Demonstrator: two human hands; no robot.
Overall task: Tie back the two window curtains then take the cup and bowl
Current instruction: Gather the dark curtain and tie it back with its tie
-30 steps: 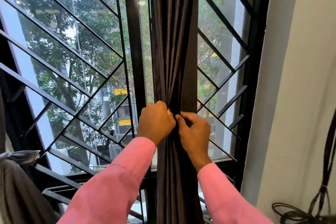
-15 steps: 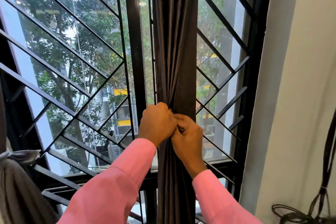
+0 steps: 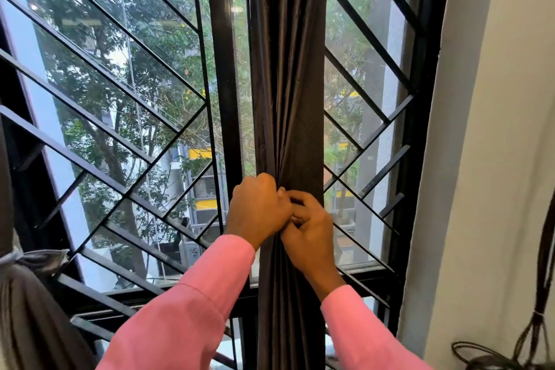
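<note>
Fingers [image 3: 295, 200] of both hands are curled tight around a dark curtain [image 3: 288, 84], pinching its gathered folds together at one narrow waist. The left hand [image 3: 258, 207] is a closed fist on the left side of the bundle, knuckles up. The right hand [image 3: 309, 225] presses against it from the right, fingertips tucked into the cloth where the 2 hands meet. Whether a tie or cord lies under the fingers cannot be told.

The curtain hangs as 1 upright column, its long axis vertical, running from the top edge above the fingers to the bottom edge below the wrists. Its pleats converge toward the fingers from above and spread again below.

Both arms wear pink sleeves [image 3: 192, 309], rising from below the fingers.

Behind the fingers stands a window [image 3: 90, 99] with a black grille [image 3: 126, 39] of slanted bars. A black upright post sits just left of the curtain. Bare glass lies open to the left and to the right of the fingers. Far right of the fingers is a pale wall [image 3: 495, 129], with dark cables [image 3: 534, 324] hanging at its lower corner. Far lower left, a second curtain [image 3: 33, 321], grey, is gathered and bound by a pale band.
</note>
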